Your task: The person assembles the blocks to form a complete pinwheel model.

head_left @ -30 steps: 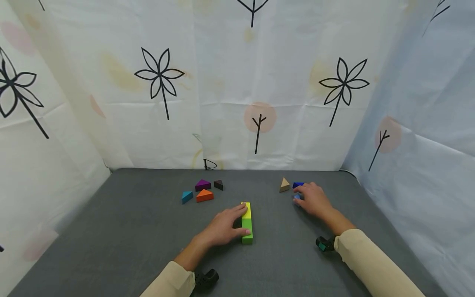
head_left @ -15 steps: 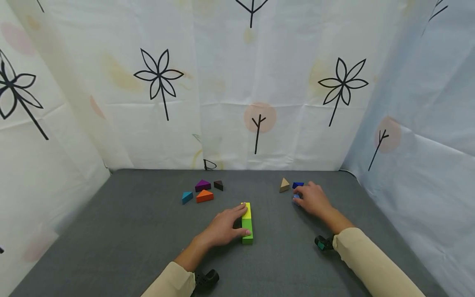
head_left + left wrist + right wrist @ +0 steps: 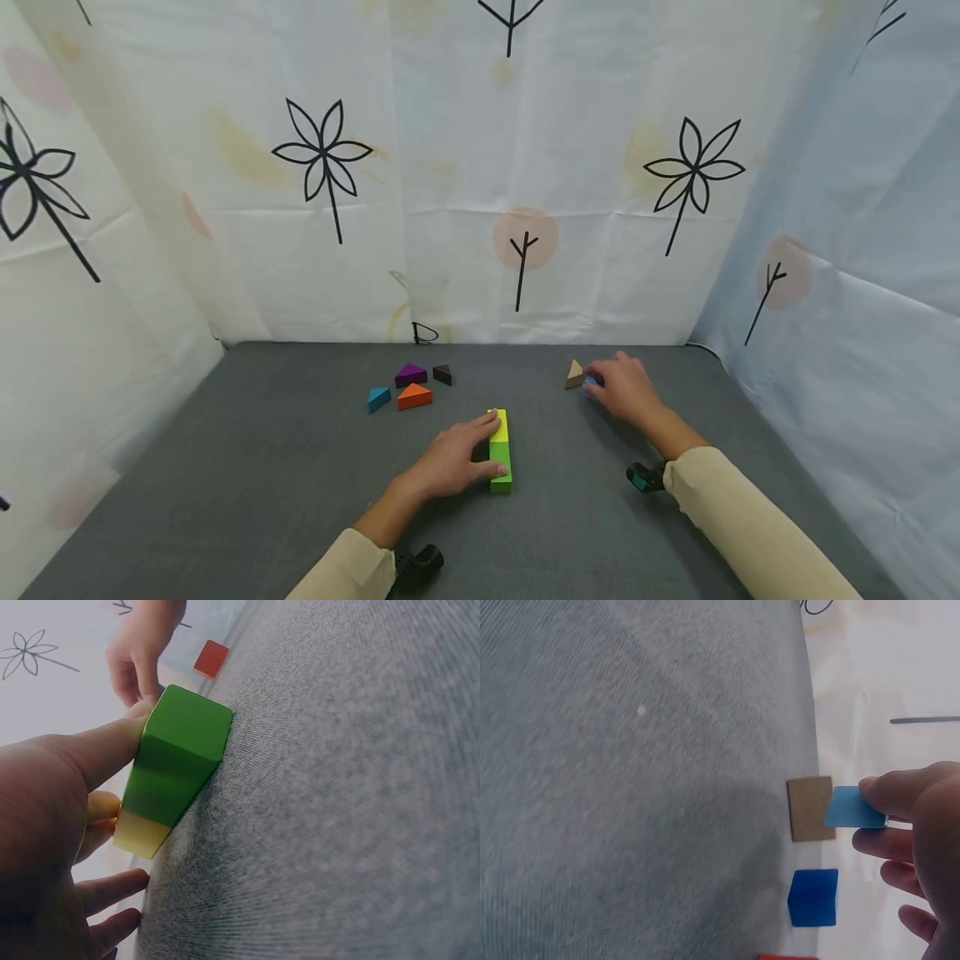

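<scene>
My left hand rests on two blocks lined up end to end, with a finger on the yellow block and the thumb on the green block. Its fingers look fairly straight in the left wrist view. Between thumb and finger, my right hand pinches a light blue block, which appears raised off the table. Close by are a tan triangular block and a dark blue block; the right hand hides the dark blue one in the head view.
On the left of the grey table lie purple, dark brown, orange and teal triangular blocks. A red block shows beyond the green one in the left wrist view. Printed white cloth encloses the back and sides.
My right hand has moved slightly left and away from me, toward the tan block, taking the light blue block along. It now covers the dark blue block. The left hand stays put.
</scene>
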The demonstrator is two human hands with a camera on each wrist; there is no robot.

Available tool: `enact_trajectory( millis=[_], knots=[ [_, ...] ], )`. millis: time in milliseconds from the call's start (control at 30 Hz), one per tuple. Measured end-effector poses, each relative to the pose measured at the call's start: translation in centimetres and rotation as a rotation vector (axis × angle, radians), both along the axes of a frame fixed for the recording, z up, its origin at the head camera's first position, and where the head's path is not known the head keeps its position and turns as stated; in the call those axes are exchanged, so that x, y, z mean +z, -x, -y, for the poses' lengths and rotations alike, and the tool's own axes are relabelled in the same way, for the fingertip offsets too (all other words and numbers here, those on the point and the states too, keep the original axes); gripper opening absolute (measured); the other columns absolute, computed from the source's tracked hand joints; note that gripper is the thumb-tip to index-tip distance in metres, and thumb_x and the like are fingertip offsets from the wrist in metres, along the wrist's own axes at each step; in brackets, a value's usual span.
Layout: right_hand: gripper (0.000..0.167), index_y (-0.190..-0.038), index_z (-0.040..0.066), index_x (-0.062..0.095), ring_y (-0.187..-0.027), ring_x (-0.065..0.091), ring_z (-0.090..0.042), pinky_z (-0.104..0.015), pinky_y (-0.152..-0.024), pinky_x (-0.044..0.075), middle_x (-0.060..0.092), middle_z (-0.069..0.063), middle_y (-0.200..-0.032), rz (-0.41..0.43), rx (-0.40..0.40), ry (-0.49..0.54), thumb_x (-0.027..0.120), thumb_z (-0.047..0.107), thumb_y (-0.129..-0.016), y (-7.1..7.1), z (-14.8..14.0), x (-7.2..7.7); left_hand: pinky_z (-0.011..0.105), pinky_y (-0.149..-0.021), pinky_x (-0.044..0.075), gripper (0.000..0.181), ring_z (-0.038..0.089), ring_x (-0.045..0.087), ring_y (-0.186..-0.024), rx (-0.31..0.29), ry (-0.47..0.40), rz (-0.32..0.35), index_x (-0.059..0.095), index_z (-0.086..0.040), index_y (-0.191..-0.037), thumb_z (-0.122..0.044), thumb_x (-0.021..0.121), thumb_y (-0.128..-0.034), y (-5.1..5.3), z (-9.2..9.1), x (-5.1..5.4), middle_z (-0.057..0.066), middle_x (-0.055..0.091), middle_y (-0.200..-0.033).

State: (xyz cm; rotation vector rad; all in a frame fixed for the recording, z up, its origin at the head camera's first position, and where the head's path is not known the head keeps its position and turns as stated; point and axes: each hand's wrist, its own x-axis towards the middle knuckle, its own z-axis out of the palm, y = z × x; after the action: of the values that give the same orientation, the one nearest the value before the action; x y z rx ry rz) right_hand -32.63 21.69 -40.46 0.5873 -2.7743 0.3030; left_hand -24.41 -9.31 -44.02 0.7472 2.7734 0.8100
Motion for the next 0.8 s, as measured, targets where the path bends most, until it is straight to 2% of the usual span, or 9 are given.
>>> enact_trajectory(
  millis=[300, 633, 800],
  knots=[
    [0.027, -0.111, 0.006, 0.073, -0.093, 0.055, -0.032, -0.057, -0.086, 0.039, 0.07, -0.009, -0.099, -0.075, 0.032, 0.082, 0.075, 0.019, -0.087, 0.1, 1.4, 0.2, 0.058, -0.108, 0.028, 0.075, 0.031, 0.035, -0.138, 0.005, -0.01, 0.015, 0.039, -0.017, -0.151, -0.051, 0.065, -0.0894, 0.1, -0.1, 0.0, -0.002, 0.03, -0.157],
    [0.025, -0.107, 0.003, 0.073, -0.087, 0.055, -0.033, -0.059, -0.084, 0.04, 0.071, -0.01, -0.095, -0.215, 0.131, 0.23, 0.077, 0.014, -0.085, 0.3, 3.2, -0.6, 0.058, -0.108, 0.027, 0.074, 0.031, 0.034, -0.138, 0.008, -0.025, 0.022, 0.04, -0.017, -0.15, -0.05, 0.066, -0.0887, 0.1, -0.1, -0.1, -0.003, 0.031, -0.156],
    [0.028, -0.107, 0.004, 0.073, -0.086, 0.056, -0.033, -0.056, -0.078, 0.043, 0.072, -0.012, -0.099, -0.295, 0.135, 0.283, 0.079, 0.015, -0.083, 0.8, 4.2, -1.3, 0.057, -0.108, 0.027, 0.074, 0.03, 0.035, -0.138, 0.003, -0.032, 0.024, 0.04, -0.019, -0.15, -0.051, 0.067, -0.0884, 0.3, 0.1, -0.2, -0.003, 0.031, -0.156]
  ],
)
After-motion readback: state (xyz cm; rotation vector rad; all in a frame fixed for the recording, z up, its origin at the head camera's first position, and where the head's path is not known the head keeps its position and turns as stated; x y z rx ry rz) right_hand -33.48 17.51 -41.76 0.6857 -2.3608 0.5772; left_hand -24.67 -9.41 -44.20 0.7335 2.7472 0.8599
